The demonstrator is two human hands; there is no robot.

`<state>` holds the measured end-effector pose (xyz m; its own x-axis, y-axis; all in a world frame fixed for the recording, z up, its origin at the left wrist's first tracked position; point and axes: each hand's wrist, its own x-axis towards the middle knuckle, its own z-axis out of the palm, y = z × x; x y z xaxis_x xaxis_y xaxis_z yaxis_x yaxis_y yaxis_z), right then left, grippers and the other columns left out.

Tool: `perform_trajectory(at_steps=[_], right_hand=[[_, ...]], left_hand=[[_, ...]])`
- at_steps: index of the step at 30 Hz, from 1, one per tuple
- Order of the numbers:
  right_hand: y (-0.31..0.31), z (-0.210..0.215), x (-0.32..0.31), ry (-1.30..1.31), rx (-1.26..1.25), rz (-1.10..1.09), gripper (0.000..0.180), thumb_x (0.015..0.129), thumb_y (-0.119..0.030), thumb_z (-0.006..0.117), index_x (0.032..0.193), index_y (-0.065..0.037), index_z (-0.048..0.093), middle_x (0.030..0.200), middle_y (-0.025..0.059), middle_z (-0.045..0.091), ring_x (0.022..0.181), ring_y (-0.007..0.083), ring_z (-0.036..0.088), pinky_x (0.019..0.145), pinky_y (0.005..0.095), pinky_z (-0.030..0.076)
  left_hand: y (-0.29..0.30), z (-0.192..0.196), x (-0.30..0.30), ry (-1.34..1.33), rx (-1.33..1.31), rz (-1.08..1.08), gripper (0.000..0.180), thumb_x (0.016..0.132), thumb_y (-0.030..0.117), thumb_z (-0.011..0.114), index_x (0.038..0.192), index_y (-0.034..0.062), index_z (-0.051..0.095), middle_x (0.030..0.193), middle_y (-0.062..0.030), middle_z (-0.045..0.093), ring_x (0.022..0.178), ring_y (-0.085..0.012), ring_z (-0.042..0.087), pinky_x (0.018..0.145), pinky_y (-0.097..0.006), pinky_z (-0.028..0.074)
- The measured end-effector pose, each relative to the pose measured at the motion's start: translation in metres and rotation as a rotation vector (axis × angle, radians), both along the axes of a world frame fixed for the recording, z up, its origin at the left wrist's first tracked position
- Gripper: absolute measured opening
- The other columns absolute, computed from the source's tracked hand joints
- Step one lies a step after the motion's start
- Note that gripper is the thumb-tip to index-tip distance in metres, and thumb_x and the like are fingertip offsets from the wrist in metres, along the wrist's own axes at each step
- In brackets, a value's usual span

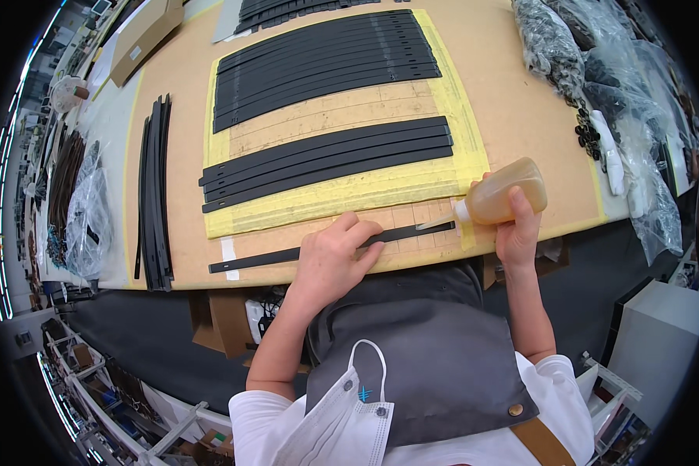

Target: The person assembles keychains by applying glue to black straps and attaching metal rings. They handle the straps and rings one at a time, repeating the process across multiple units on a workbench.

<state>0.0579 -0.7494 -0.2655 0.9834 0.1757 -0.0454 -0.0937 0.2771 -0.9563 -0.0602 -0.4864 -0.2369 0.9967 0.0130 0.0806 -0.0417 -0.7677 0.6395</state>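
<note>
L hand (335,256) lies flat, fingers spread, pinning the black strap (330,247) under its palm near the bench edge; R hand (518,229) is wrapped round the tilted amber glue bottle (505,193), nozzle at the strap's end just right of L fingertips — best w/ light squeeze, thin even bead.

A flat brown cardboard box (144,35) with a small white label (135,53) lies at the table's far left corner. Clear plastic bags (629,93) of dark parts crowd the right edge; another clear bag (89,213) sits left.
</note>
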Motion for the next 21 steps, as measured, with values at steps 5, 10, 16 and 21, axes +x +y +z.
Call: perform_trajectory(at_steps=[5, 10, 16, 21], right_hand=[[-0.0027, -0.0001, 0.0, 0.005, -0.005, 0.03, 0.053, 0.091, -0.034, 0.063, 0.127, 0.001, 0.048, 0.114, 0.0188, 0.062, 0.105, 0.0319, 0.065, 0.093, 0.0429, 0.052], [0.0018, 0.0018, 0.0006, 0.0, -0.003, -0.009, 0.052, 0.091, -0.034, 0.063, 0.126, 0.001, 0.048, 0.114, 0.0191, 0.062, 0.104, 0.0317, 0.065, 0.094, 0.0432, 0.052], [-0.0049, 0.001, 0.0002, 0.009, -0.006, 0.065, 0.05, 0.092, -0.033, 0.062, 0.126, 0.001, 0.049, 0.114, 0.0186, 0.062, 0.105, 0.0311, 0.064, 0.094, 0.0431, 0.051], [-0.0051, 0.0006, 0.0003, 0.027, 0.033, -0.019, 0.049, 0.092, -0.033, 0.062, 0.126, 0.001, 0.05, 0.114, 0.018, 0.063, 0.105, 0.0316, 0.065, 0.094, 0.043, 0.051]], left_hand=[[-0.0006, 0.0006, -0.0005, 0.004, 0.006, 0.007, 0.015, 0.08, 0.017, 0.073, 0.093, 0.0099, 0.07, 0.078, -0.0057, 0.061, 0.068, -0.0247, 0.063, 0.058, -0.034, 0.049], [-0.0005, -0.0017, 0.0001, -0.021, 0.014, 0.005, 0.015, 0.08, 0.017, 0.073, 0.092, 0.0097, 0.07, 0.078, -0.0055, 0.061, 0.068, -0.0244, 0.063, 0.057, -0.034, 0.049], [-0.0013, -0.0001, 0.0, -0.004, 0.006, 0.008, 0.015, 0.08, 0.017, 0.073, 0.091, 0.0096, 0.07, 0.078, -0.0052, 0.061, 0.068, -0.0241, 0.063, 0.057, -0.034, 0.049], [-0.0011, -0.0001, -0.0001, 0.001, 0.019, 0.004, 0.015, 0.08, 0.018, 0.073, 0.092, 0.0098, 0.07, 0.078, -0.0053, 0.061, 0.068, -0.0243, 0.063, 0.057, -0.034, 0.048]])
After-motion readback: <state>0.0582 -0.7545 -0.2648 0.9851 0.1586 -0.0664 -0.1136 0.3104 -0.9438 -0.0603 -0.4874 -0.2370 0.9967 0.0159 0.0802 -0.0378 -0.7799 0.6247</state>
